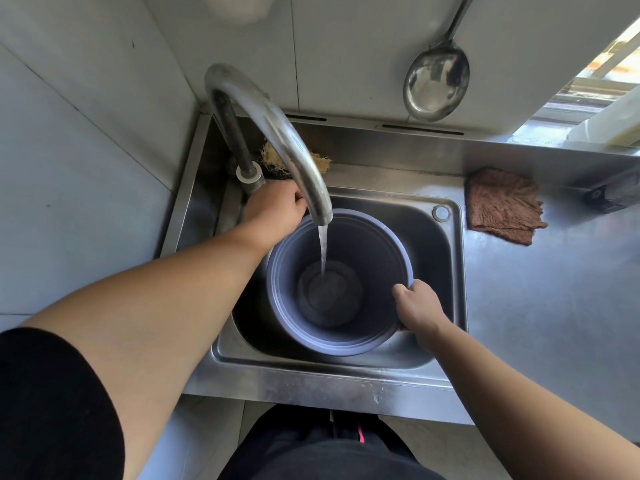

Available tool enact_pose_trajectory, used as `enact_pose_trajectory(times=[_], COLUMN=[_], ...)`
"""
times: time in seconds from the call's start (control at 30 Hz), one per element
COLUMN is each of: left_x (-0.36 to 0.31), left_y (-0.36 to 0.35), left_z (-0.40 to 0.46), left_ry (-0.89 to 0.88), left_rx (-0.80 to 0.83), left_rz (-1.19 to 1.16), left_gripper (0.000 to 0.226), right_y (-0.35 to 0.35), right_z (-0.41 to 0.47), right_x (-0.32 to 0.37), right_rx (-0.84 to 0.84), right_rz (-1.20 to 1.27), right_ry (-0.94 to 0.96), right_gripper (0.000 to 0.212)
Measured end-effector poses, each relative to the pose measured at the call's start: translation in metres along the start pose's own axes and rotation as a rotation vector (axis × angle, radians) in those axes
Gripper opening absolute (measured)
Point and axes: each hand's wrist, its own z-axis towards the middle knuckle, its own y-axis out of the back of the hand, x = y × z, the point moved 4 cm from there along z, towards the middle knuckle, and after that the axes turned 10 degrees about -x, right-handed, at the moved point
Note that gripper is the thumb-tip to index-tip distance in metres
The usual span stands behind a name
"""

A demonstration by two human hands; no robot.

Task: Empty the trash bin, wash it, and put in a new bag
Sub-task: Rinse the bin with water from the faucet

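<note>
One round blue-grey plastic trash bin [341,289] stands upright in the single stainless steel sink [446,258], between the two hands. The right hand [420,308] grips its near right rim. The left hand [273,211] is curled closed beside the far left rim; what it holds is hidden. A thin water stream [322,249] falls from the curved metal faucet [277,133] into the bin. Beyond the right hand lies one brown cloth [502,206]; one steel ladle [436,83] hangs above, handle cut off.
</note>
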Motion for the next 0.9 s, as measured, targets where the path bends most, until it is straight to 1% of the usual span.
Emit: enact_pose_trajectory(times=[0.1,0.27,0.43,0.63,0.9], left_x=[0.001,0.0005,0.0025,0.0035,0.0033], left_y=[-0.0005,-0.0034,-0.0048,-0.0073,-0.006], left_z=[0.0018,0.0042,0.0069,0.0087,0.0081], left_ry=[0.007,-0.025,-0.045,-0.068,-0.053], left_rx=[-0.035,-0.039,-0.036,-0.053,-0.024], left_rz=[0.017,0.084,0.09,0.097,0.108], left_gripper=[0.02,0.021,0.021,0.02,0.018], right_y=[-0.0003,0.0002,0.0001,-0.0001,0.0008], right_z=[0.0001,0.0004,0.0007,0.0009,0.0019], right_x=[-0.0002,0.0001,-0.0001,-0.0001,-0.0005], right_rx=[0.004,-0.013,-0.015,-0.002,-0.023], right_rz=[-0.017,-0.042,-0.052,-0.069,-0.115], right_ry=[0.014,0.031,0.024,0.027,0.029], right_gripper=[0.036,0.035,0.031,0.034,0.029])
